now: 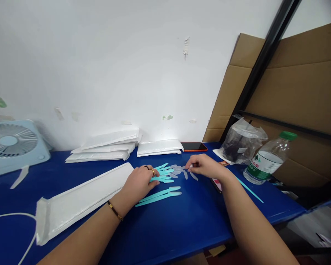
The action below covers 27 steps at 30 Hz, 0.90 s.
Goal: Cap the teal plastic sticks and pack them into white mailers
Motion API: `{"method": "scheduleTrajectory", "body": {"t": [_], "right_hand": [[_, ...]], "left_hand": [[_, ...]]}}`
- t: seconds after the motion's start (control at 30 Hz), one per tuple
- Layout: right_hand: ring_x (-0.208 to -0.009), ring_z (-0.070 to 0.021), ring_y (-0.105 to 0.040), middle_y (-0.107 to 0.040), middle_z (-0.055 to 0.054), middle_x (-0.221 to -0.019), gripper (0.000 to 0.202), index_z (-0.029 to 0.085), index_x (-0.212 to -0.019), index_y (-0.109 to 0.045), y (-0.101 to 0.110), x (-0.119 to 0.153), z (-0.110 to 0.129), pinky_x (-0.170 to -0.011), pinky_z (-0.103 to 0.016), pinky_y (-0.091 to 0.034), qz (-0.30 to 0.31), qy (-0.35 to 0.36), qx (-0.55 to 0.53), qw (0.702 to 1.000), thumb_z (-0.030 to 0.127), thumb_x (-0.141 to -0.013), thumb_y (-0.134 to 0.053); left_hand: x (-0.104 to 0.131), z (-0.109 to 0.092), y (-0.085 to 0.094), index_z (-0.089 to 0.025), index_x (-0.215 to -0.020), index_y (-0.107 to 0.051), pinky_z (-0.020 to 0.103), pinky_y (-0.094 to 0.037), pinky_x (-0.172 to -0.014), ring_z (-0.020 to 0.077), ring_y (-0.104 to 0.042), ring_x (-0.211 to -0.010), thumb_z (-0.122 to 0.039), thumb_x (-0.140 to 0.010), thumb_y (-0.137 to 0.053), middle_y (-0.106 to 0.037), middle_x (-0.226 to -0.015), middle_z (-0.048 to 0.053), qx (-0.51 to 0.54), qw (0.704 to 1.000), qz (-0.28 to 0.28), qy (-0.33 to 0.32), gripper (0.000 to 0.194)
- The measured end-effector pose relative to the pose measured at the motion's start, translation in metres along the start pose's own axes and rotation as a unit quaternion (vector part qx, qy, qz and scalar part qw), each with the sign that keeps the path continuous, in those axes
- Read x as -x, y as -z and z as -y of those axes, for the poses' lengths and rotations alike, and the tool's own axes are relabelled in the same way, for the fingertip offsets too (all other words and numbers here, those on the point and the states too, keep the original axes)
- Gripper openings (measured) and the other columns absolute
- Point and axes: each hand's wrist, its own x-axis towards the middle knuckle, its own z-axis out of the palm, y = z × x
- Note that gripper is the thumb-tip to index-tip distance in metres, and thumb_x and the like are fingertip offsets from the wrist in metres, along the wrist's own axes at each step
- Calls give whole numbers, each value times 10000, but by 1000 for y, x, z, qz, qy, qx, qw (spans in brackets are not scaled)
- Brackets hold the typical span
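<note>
- We have our left hand (139, 181) over a loose fan of turquoise sticks (163, 177), which lie on the blue surface (165, 232). Its fingers curl over their near ends; we cannot tell whether the grip is closed on any.
- Our right hand (203, 165) is at the right edge of the small clear pieces (177, 170), just beside the fan. Thumb and forefinger make a narrow grip; we cannot tell if a piece is between them.
- The step in hand looks, in our judgement, like handling sticks and clear pieces together. A move from this pose calls for a light fingertip pinch, as the clear pieces overlap.
- Both forearms reach in from the near side and slant inward, the right wrist bent so the fingers point left.
- Two turquoise sticks (160, 197) lie apart, nearer us, and a long white packet (85, 198) lies left of the left hand.
</note>
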Motion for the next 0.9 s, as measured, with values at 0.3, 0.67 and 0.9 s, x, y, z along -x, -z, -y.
{"method": "scheduleTrajectory", "body": {"t": [0.3,0.67,0.9], "right_hand": [[-629,-152,-572,-650,-22,-718,210,201,-778,-678,1,-2,-16,-522,-223,-377,75,-119,82,987,312,-601,-698],[-636,-140,-604,-613,-25,-694,249,152,-937,-611,-4,-5,-4,-603,-258,-481,-62,-16,-168,984,330,-767,-575],[-797,-169,-635,-576,-61,-937,176,159,-770,-685,-15,-7,5,-742,-307,-524,-94,86,-303,944,294,-659,-709]], "left_hand": [[-4,9,-3,-237,-847,-622,291,-338,-696,200,-542,-877,-299,-794,-533,-631,-891,16,-57,998,-2,-2,121],[1,-1,4,-217,-858,-503,256,-316,-566,143,-488,-603,-332,-914,-254,-531,-656,-11,74,996,-28,40,280],[2,-2,5,-211,-817,-472,236,-327,-563,119,-428,-590,-377,-884,-291,-451,-637,-37,182,981,-28,69,254]]}}
